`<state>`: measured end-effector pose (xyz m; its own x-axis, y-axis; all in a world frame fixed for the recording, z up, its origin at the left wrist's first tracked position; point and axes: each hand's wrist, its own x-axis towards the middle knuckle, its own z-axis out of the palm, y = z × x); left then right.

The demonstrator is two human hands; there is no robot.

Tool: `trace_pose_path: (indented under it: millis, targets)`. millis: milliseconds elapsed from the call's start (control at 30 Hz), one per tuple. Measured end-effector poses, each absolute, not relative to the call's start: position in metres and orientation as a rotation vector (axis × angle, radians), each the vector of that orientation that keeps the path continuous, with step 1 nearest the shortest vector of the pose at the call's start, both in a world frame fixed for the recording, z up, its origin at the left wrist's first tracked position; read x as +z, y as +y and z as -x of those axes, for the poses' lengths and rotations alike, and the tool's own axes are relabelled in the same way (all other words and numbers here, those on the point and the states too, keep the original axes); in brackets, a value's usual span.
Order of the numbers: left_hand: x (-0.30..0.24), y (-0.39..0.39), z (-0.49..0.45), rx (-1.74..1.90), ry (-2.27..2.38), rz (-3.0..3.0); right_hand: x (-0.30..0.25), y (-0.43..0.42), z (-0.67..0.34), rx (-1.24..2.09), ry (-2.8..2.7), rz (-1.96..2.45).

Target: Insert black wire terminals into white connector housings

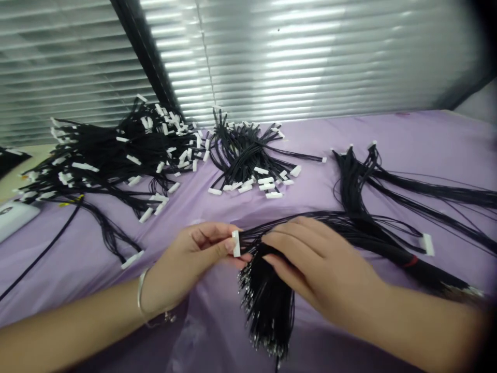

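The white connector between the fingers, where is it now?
In the head view, the white connector is low at centre, pinched by the left hand, just left of the right hand, which lies over a black wire bundle.

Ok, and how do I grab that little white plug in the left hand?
Pinch the white plug across its thin body, coming from the left as the left hand does. It stands upright like a small bar, and its black wires leave on the right, toward the right hand, so that side is probably crowded.
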<state>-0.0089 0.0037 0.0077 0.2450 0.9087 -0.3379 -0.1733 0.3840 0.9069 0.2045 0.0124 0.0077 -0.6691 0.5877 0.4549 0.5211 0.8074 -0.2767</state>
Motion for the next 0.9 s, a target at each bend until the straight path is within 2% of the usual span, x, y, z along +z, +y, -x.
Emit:
trace_pose_path:
  millis: [100,300,433,633,900]
  targets:
    - [0.011,0.002,0.008,0.935,1.061,-0.914,0.016,0.009,-0.216,0.031,-2.563,0.634]
    - [0.001,0.007,0.006,0.957,1.064,-0.797,0.014,-0.008,-0.203,0.171,-2.508,0.600]
    - [-0.003,0.014,0.008,0.997,1.049,-0.717,0.000,-0.003,-0.200,0.141,-2.667,0.619]
    - [-0.004,0.016,0.013,0.935,1.063,-0.804,-0.009,0.024,-0.209,0.666,-2.757,0.664]
    - [-0.005,0.015,0.009,0.883,1.073,-0.896,-0.001,0.023,-0.205,0.530,-2.665,0.713]
